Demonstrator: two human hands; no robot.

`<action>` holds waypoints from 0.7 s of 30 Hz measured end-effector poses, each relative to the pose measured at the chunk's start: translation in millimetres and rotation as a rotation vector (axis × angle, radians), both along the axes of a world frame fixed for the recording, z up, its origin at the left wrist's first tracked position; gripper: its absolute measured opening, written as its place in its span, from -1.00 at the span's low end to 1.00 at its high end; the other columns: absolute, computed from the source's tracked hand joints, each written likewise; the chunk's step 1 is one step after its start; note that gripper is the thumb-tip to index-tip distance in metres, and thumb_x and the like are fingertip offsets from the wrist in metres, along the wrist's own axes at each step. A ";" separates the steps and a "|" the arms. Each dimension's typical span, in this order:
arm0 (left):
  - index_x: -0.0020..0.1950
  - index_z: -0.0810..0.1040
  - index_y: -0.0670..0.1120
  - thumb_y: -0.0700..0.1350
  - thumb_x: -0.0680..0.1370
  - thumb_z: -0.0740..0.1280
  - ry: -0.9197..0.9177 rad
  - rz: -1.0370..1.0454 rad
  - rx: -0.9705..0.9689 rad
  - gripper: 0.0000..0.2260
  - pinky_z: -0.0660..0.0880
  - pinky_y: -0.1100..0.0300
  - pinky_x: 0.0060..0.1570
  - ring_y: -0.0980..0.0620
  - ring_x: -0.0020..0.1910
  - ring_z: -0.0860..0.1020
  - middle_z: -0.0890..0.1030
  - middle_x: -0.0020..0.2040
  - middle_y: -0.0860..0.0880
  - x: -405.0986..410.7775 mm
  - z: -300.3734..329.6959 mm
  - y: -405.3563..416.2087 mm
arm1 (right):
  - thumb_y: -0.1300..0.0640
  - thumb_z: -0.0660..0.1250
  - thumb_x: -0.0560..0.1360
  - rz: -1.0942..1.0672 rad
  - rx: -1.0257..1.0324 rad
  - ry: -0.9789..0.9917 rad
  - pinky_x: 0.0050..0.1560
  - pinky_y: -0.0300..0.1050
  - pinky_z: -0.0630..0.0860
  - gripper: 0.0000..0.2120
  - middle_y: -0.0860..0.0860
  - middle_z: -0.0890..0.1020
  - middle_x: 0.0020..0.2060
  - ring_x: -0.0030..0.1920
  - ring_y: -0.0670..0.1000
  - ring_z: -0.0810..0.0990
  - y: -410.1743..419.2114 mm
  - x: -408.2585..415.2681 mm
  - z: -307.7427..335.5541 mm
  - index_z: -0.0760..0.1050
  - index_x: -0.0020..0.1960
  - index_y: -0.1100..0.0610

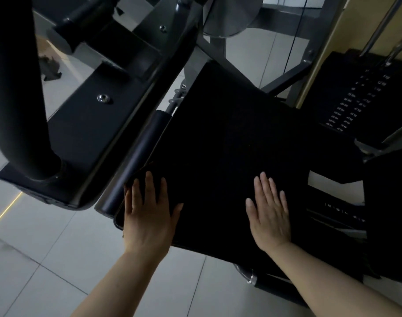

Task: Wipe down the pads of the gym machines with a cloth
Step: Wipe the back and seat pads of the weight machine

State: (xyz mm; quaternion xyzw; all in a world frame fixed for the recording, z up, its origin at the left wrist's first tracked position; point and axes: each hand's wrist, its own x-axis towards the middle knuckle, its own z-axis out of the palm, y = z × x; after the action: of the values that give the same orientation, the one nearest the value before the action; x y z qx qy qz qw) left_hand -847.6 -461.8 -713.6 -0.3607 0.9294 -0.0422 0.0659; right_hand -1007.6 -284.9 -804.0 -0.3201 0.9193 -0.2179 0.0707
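Both hands lie flat with fingers straight, gripping nothing: left hand [147,209] over a dark cloth [136,179], barely distinguishable, at the left edge of the broad black padded seat [229,145], right hand [269,211] bare on it; the unpinched cloth may slide off onto the tiled floor [46,259].

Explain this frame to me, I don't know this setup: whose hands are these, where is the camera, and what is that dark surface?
The single picture comes from a camera worn on a person's head, looking down at their own bare hands. Both lie flat on a black pad of a gym machine: the left hand near the pad's left edge, the right hand further right. Fingers are straight, gripping nothing. The picture is dark; a black cloth may lie under the left hand, but I cannot tell. To the right is the weight stack; below is tiled floor.
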 end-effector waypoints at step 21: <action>0.55 -0.01 -0.15 0.23 0.59 -0.07 0.053 0.053 -0.002 -0.35 0.12 -0.02 0.47 -0.17 0.50 0.14 0.06 0.55 -0.21 -144.4 8.9 -68.8 | -0.17 -0.21 0.64 -0.011 0.020 0.022 0.43 0.01 0.04 -0.44 0.01 0.19 0.52 0.51 -0.03 0.12 -2.0 -0.8 -2.2 0.12 0.53 0.09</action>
State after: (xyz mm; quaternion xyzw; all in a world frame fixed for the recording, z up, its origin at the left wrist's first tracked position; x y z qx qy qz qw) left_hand -992.0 -530.6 -704.7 -0.3862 0.9209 -0.0321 0.0421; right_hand -1008.4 -286.8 -806.2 -0.3166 0.9239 -0.2055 0.0628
